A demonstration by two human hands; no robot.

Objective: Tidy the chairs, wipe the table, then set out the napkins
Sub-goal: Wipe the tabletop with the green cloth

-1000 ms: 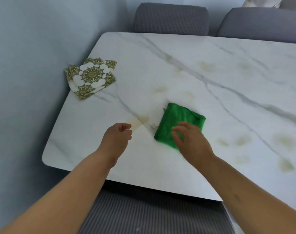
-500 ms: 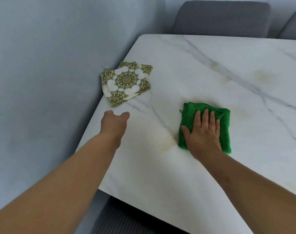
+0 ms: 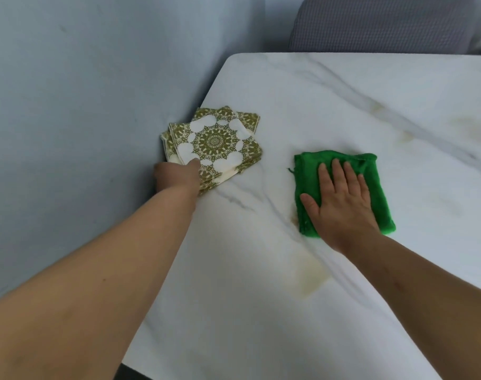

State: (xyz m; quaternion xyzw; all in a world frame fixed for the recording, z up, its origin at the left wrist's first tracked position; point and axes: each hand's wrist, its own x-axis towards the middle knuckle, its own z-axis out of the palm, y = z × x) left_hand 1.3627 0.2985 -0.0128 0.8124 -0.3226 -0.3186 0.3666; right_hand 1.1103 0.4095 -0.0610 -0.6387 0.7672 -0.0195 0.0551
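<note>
A fanned stack of white napkins (image 3: 216, 141) with a green-gold pattern lies at the left edge of the white marble table (image 3: 343, 89). My left hand (image 3: 176, 175) is at the stack's near corner, thumb on top of it; the fingers are hidden beyond the table's edge. A folded green cloth (image 3: 306, 174) lies to the right of the napkins. My right hand (image 3: 340, 204) presses flat on it, fingers straight and spread. A yellowish stain (image 3: 310, 278) marks the table just nearer than the cloth.
A pale blue wall (image 3: 83, 105) runs close along the table's left edge. A grey upholstered chair back (image 3: 379, 23) stands behind the far edge. Faint yellowish marks (image 3: 469, 127) show on the table at the right.
My left hand has reached forward from open air to the napkin stack and taken hold of its corner. My right hand has stayed flat on the green cloth, which has slid slightly away from me.
</note>
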